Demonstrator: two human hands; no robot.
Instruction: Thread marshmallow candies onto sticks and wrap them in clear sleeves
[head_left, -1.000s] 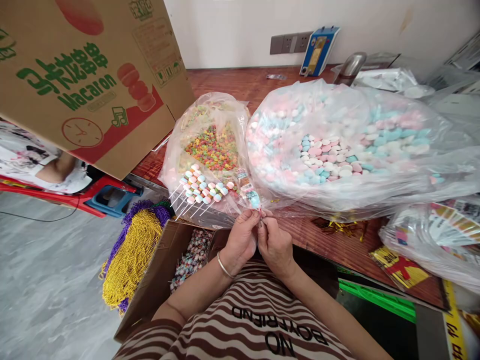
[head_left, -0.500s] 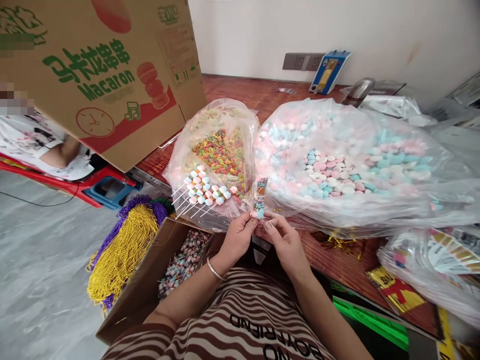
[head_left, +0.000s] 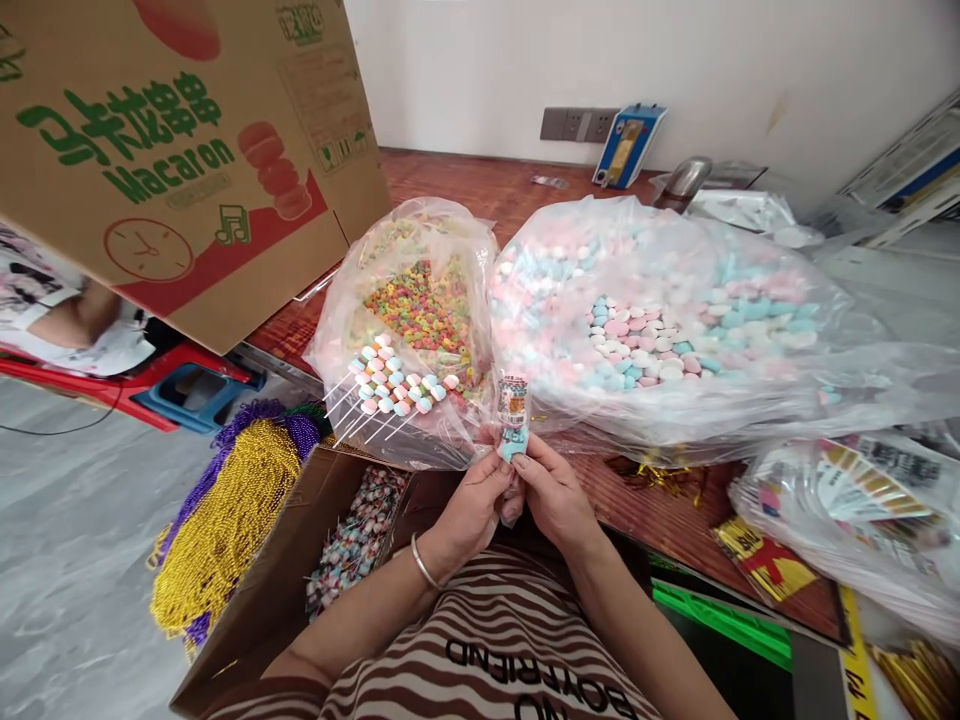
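Both hands, left and right, pinched shut on wrapped candy skewer, now upright just before striped shirt, label facing up. Shifted slightly lower and left than half a second ago; wrapper apparently seated. Behind: bag of pastel candies, finished skewers on smaller bag.

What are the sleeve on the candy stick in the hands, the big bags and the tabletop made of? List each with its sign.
Sleeve: thin clear plastic film, probably; glossy, candy visible through it, printed label.
Big bags: soft translucent plastic; crinkled, shiny folds, sweets show through.
Tabletop: reddish-brown wood or wood-look laminate; grain lines, slight sheen.
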